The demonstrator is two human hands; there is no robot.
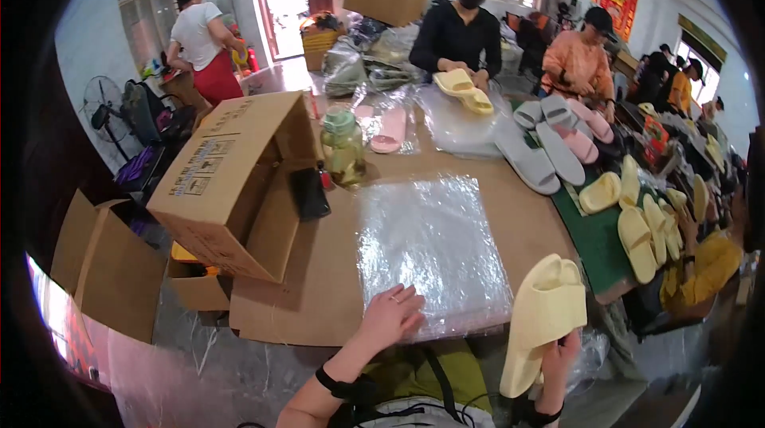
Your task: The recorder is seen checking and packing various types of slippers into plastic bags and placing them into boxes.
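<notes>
In my right hand (562, 355) is a pale yellow slide slipper (527, 332), held upright at the table's near right edge. Part of a second yellow slipper seems to show behind its toe. My left hand (392, 318) lies with its fingers apart on the near edge of a stack of clear plastic bags (430, 245). The bags lie flat in the middle of the table and shine with reflections. My right fingers are partly hidden behind the slipper.
An open cardboard box (231, 181) lies on its side at left, beside a black phone (309, 194) and a glass jar (343, 147). Grey slippers (550, 149) and several yellow slippers (635, 241) lie at right. Across the table, a co-worker (458, 41) holds yellow slippers (464, 92).
</notes>
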